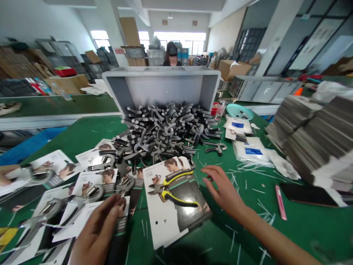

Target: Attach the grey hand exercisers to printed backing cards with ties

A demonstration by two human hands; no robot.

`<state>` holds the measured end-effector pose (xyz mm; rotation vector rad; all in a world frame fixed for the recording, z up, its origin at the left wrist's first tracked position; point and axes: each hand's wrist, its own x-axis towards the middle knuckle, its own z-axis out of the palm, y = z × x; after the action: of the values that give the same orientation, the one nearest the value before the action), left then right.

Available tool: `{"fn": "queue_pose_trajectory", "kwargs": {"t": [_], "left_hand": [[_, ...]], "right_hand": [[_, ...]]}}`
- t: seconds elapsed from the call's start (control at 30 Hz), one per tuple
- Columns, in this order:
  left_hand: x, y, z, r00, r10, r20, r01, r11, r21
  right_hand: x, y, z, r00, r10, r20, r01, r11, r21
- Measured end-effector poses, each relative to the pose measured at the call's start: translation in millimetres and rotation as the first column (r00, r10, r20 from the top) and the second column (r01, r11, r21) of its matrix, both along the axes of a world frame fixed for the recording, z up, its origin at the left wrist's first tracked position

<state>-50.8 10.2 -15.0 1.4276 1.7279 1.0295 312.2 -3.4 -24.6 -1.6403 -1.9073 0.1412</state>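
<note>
My left hand [96, 228] is low at the left, thumb and fingers curled together on the edge of a printed packaging card [121, 222]. Its fingertips partly hide what lies beneath. To the right, my right hand [223, 187] hovers with its fingers apart, holding nothing. Between the hands is a stack of printed cards [162, 235], with yellow-and-black side cutters [176, 191] lying on top, jaws pointing left. Around my left hand lie several cards with spring hand grips [93, 193] on them. A heap of loose hand grips [165, 129] stands behind the card stack.
A grey crate [165, 88] lies on its side behind the heap. At right are bags of white cable ties [252, 151], a phone [309, 194], a pink cutter [280, 202] and stacked grey cards [298, 129]. Another person's hand [5, 176] enters at left; a person [172, 55] is behind the crate.
</note>
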Motion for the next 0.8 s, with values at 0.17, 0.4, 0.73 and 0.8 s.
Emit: {"fn": "queue_pose_trajectory", "kwargs": {"t": [0.17, 0.4, 0.73, 0.8], "left_hand": [[90.9, 15.2, -15.9, 0.984, -0.177, -0.011, 0.177, 0.984, -0.002], [86.9, 28.1, 1.1, 0.684, -0.405, -0.607, 0.659, 0.7, 0.276], [175.6, 75.0, 57.7, 0.593, -0.487, -0.641, 0.795, 0.481, 0.37], [186.4, 77.1, 68.6, 0.617, -0.479, -0.624, 0.783, 0.457, 0.422]], "right_hand": [[146.9, -10.5, -52.6, 0.948, -0.289, 0.133, 0.297, 0.954, -0.045], [235.7, -7.5, -77.8, 0.945, -0.288, 0.157, 0.312, 0.936, -0.162], [211.8, 20.9, -69.1, 0.948, -0.317, -0.035, 0.288, 0.898, -0.334], [204.2, 20.3, -60.8, 0.935, -0.335, -0.113, 0.272, 0.887, -0.372]]}}
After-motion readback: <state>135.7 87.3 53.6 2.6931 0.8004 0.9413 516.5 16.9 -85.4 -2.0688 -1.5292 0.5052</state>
